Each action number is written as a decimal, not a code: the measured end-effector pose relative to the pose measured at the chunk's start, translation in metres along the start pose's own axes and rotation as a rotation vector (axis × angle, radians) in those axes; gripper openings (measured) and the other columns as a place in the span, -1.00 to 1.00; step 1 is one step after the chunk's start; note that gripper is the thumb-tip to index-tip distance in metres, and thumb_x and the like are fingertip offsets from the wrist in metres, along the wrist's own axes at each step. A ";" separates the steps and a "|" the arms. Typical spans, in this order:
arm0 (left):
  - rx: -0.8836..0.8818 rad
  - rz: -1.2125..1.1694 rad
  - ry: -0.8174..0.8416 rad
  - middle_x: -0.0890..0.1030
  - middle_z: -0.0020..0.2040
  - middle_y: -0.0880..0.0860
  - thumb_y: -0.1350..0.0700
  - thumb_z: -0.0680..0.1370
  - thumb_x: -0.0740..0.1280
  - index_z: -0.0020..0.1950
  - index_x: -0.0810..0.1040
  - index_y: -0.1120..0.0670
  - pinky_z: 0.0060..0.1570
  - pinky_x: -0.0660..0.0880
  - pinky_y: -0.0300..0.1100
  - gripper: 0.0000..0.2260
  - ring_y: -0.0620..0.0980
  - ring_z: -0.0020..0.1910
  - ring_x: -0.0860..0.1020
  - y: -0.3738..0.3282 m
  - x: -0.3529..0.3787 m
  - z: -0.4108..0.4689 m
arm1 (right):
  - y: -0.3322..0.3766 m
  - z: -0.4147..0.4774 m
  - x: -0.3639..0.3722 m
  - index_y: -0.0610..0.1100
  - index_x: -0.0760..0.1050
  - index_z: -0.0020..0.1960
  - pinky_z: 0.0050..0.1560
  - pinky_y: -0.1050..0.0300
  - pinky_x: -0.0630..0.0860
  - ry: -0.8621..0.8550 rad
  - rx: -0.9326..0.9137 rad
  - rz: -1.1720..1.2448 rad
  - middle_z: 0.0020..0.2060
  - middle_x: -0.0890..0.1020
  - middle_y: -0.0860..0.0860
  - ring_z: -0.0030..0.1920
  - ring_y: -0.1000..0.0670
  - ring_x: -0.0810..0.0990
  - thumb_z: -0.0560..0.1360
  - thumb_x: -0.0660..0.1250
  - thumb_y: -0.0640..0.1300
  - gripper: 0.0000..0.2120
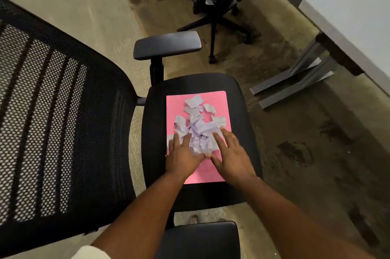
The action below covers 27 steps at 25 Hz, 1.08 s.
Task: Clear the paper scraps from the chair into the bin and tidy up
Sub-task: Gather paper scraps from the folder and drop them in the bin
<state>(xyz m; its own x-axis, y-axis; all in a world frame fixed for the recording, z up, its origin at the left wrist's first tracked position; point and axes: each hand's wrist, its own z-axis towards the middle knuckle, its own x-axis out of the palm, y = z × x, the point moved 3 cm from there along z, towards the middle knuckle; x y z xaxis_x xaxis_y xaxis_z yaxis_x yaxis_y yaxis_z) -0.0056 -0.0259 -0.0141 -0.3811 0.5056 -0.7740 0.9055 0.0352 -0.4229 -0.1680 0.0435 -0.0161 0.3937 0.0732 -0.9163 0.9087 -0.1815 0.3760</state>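
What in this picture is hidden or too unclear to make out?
- The bin: nowhere in the head view.
- Writing on the paper scraps: too small and blurred.
- Pink sheet: partly covered by scraps, left hand and right hand.
- Near armrest: cut off by the bottom edge.

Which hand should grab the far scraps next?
Probably the right hand: its fingers reach farther up the pink sheet, nearer the loose scraps. The left hand sits lower, beside the pile.
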 end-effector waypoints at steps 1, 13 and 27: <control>0.002 0.013 -0.006 0.11 0.60 0.09 -0.40 0.36 0.39 0.53 0.22 -0.13 0.34 0.39 0.23 -0.17 0.16 0.57 0.09 -0.003 0.003 0.002 | 0.000 0.005 0.001 0.10 0.02 0.59 0.39 -0.07 0.28 -0.011 -0.007 0.000 0.58 0.14 -0.01 0.55 -0.09 0.14 0.58 0.19 0.28 -0.31; 0.052 0.063 -0.093 0.45 0.28 0.09 0.14 0.58 0.36 0.31 0.53 0.04 0.01 0.52 -0.11 -0.70 0.06 0.24 0.40 0.003 0.026 0.011 | -0.001 0.045 0.012 0.21 -0.08 0.58 0.31 -0.18 0.44 0.110 -0.039 -0.042 0.62 -0.09 -0.01 0.60 -0.14 -0.08 0.47 0.32 0.20 -0.17; 0.183 0.018 -0.138 0.48 0.01 -0.01 0.20 0.44 0.43 -0.03 0.54 0.06 -0.21 0.51 -0.06 -0.84 0.03 -0.01 0.48 0.009 -0.010 0.002 | 0.005 0.053 0.016 -0.11 0.50 0.23 -0.02 0.05 0.55 0.193 0.155 0.133 0.18 0.49 -0.06 0.04 -0.08 0.52 0.51 0.38 -0.25 -0.70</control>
<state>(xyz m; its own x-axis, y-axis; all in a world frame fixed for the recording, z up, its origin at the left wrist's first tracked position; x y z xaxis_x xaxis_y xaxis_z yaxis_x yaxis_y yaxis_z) 0.0063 -0.0319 -0.0114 -0.3988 0.3815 -0.8339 0.8683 -0.1356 -0.4772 -0.1648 -0.0085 -0.0368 0.5412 0.2212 -0.8113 0.8207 -0.3492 0.4522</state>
